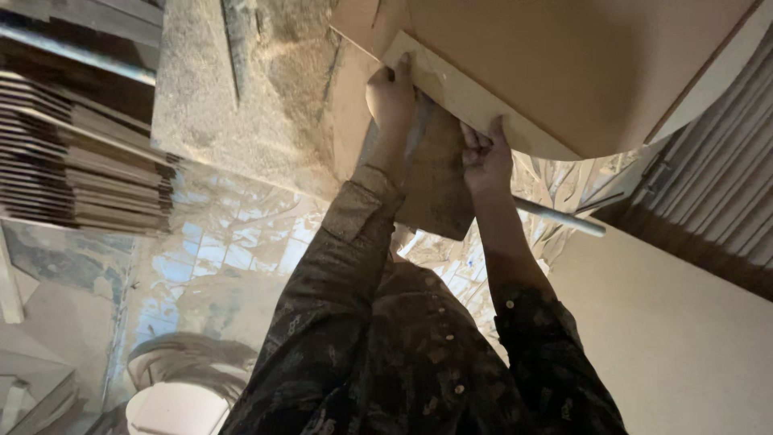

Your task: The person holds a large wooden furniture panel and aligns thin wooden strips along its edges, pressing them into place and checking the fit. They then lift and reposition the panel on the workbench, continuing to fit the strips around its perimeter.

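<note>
— What do your hands hold?
— My left hand (392,97) at eleven o'clock and my right hand (485,157) at twelve both grip the light board strip (475,101).
— How does it look?
— Pale, flat, dusty, lying along the big brown board (580,56), at one o'clock.

No packages, labels, signs or screens are in sight around the pale wooden board (475,101); only bare workshop surfaces.
</note>
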The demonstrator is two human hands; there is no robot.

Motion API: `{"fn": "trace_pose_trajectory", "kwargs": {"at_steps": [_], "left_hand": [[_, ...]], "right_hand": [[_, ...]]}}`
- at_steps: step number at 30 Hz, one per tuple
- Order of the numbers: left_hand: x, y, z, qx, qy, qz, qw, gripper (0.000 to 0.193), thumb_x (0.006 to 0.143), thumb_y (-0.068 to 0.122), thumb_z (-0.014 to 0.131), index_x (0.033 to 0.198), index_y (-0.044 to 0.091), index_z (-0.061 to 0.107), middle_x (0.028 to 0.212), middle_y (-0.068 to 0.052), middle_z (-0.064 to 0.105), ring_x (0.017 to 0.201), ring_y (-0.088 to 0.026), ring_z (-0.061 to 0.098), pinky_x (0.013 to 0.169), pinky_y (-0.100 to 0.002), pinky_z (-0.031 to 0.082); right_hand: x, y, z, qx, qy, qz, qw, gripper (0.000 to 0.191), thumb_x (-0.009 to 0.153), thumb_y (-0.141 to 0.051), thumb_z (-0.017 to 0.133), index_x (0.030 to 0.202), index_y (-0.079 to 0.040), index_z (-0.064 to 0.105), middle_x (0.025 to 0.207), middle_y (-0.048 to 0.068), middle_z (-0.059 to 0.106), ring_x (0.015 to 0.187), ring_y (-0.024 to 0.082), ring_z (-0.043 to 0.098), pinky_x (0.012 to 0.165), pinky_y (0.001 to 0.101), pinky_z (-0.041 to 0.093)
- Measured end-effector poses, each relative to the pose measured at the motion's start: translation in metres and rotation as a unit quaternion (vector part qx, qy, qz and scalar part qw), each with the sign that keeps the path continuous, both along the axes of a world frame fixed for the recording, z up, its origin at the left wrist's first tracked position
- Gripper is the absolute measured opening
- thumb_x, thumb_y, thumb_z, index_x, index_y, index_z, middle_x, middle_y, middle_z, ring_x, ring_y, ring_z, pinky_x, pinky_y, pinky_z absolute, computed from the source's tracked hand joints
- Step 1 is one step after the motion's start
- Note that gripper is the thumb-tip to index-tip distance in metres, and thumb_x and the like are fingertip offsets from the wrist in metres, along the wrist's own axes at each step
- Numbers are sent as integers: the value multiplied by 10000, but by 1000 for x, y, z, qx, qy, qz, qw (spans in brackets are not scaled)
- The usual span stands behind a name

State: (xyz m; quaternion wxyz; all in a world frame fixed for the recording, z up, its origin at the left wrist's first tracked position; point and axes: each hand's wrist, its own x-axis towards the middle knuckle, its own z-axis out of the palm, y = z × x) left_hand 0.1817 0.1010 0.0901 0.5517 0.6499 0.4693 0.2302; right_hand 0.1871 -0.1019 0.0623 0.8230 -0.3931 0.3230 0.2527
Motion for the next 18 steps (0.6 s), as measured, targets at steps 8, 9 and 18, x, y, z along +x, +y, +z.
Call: {"fn": "trace_pose_trajectory", "kwargs": {"at_steps": [8,9,18], "left_hand": [[23,5,17,14,49,-5,999,500,924,456,628,702,15,711,591,-128,702,500,-238,684,528,-413,545],[27,5,18,50,18,17,998,484,915,444,629,721,10,723,601,-138,703,510,-247,686,545,-418,538],[-37,-6,10,5,96,-41,995,556,884,534,674,653,32,732,581,-144,687,500,-242,662,512,-432,507]], "right_hand": [[17,27,35,48,-56,-24,997,517,910,-293,778,1339,-96,568,1195,100,723,1081,295,751,598,260,538],[22,31,38,23,-47,-37,998,515,898,-288,766,1334,-109,558,1188,96,718,1078,307,747,685,285,582],[-42,-38,14,-299,-546,202,756,547,1102,-172,672,1534,-35,366,1521,164,406,1412,337,499,1150,439,550]]}}
